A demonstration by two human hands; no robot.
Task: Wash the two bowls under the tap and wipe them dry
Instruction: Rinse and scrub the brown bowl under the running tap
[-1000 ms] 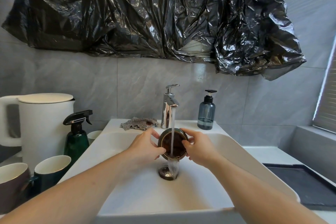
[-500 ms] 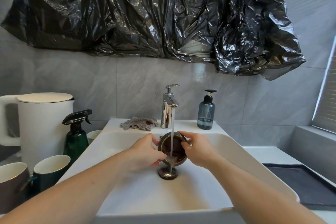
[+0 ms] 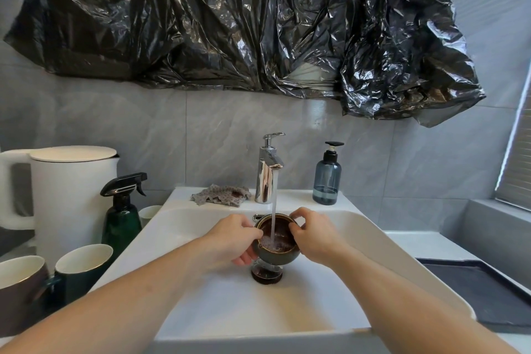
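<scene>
A small dark bowl (image 3: 276, 255) with a gold rim and a brown inside sits upright under the chrome tap (image 3: 267, 172). Water streams from the tap into it and pools at the bottom. My left hand (image 3: 234, 240) grips its left side, thumb on the rim and fingers under the wall. My right hand (image 3: 313, 234) pinches the right rim. Both hold it above the dark drain (image 3: 266, 275) of the white sink (image 3: 218, 310). A grey patterned cloth (image 3: 219, 195) lies on the sink's back ledge, left of the tap. I see only one bowl.
A blue soap dispenser (image 3: 328, 178) stands right of the tap. Left of the sink are a green spray bottle (image 3: 122, 213), a white kettle (image 3: 69, 198) and two mugs (image 3: 83, 270). A dark mat (image 3: 485, 293) lies to the right. Black plastic sheeting (image 3: 244, 23) hangs on the wall above.
The bowl was tilted with its mouth toward me and water ran out of it; now it is level and filling. Both hands shifted slightly lower around it.
</scene>
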